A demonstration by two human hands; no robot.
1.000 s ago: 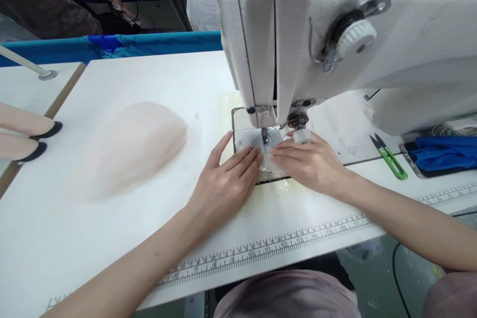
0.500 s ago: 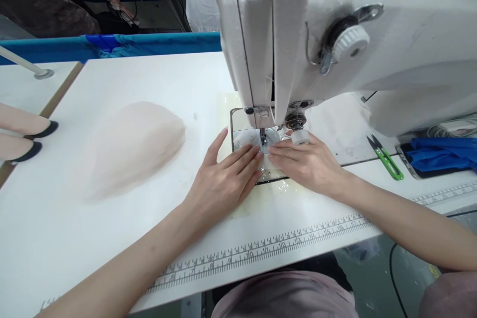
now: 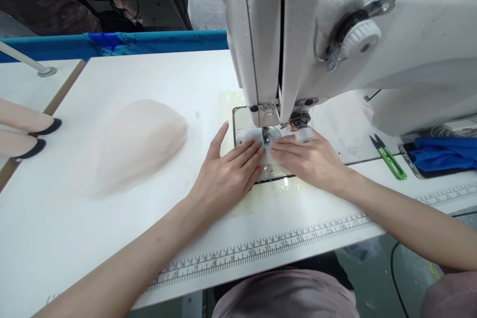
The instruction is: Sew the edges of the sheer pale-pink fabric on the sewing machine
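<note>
My left hand [image 3: 229,171] lies flat with its fingers stretched toward the presser foot [image 3: 266,135] of a white sewing machine [image 3: 257,44]; its thumb is spread away. On the other side of the foot, my right hand [image 3: 307,159] rests with straight fingers, its fingertips close to those of the left. Part of it is hidden behind a small thread tensioner [image 3: 300,120]. Beneath the fingertips is a thin, whitish see-through material [image 3: 253,135], hard to make out against the metal bed plate [image 3: 274,173].
A sheer beige fabric piece [image 3: 149,144] lies on the white table [image 3: 112,238] at left. Two pale, dark-tipped rods [image 3: 30,131] reach in from the left edge. Green thread snips [image 3: 389,158], a phone [image 3: 413,164] and blue cloth [image 3: 447,153] lie at right. A printed ruler [image 3: 261,253] follows the front edge.
The whole view has shifted slightly, with the machine appearing a little farther right. Both hands keep nearly the same pose beside the presser foot.
</note>
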